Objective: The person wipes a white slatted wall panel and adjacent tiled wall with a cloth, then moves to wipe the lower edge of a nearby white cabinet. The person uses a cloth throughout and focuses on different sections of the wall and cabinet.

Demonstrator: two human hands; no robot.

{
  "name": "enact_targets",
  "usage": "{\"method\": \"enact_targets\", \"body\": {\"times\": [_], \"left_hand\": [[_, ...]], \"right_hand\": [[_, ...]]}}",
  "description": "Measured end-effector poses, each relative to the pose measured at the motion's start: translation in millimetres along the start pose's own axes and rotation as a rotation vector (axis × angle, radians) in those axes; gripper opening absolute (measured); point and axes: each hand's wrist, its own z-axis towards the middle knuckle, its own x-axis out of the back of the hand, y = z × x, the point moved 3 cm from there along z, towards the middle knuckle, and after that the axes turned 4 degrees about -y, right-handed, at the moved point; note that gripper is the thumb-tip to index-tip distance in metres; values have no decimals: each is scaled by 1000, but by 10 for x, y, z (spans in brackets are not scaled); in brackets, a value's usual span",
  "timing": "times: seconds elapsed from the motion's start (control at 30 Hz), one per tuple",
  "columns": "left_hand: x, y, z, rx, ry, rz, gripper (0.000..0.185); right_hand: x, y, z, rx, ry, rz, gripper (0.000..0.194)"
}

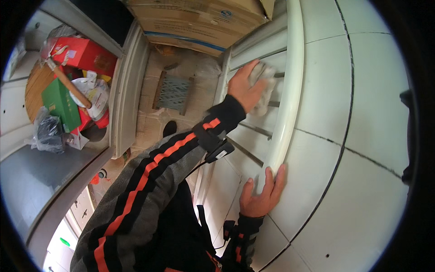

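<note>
My left hand [245, 86] holds a crumpled greyish-white cloth [263, 97] against a white slatted surface [253, 137] with dark gaps. This surface runs behind a long, white, rounded rail [294, 81]. Closer to my body, my right hand [261, 196] rests on the near end of that rail, its thumb and fingers spread apart. Both wrists wear a dark strap with a small black device. Part of the cloth is hidden under my left fingers.
White wall tiles [323, 176] with dark joints fill the right side. A cardboard box [200, 23] stands at the far end. On the floor is a low stool with a woven seat [173, 91]. At left, a grey counter [37, 180] adjoins red and green boxes [63, 107] and bags.
</note>
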Motion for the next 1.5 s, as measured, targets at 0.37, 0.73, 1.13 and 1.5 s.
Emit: {"method": "enact_targets", "body": {"times": [0.37,0.73,1.13,1.5], "left_hand": [[-219,-1195,430,172,12,219,49],[-354,-504,589,-90,9,28,44],[-546,-312,988,-267,85,0,48],[-363,-826,1252,46,112,-59,44]], "right_hand": [[-67,2,-39,-112,-69,-63,38],[-36,-20,-63,-150,-111,-45,40],[-42,22,-125,-116,-150,-103,46],[-38,12,-124,-119,-96,-130,43]]}}
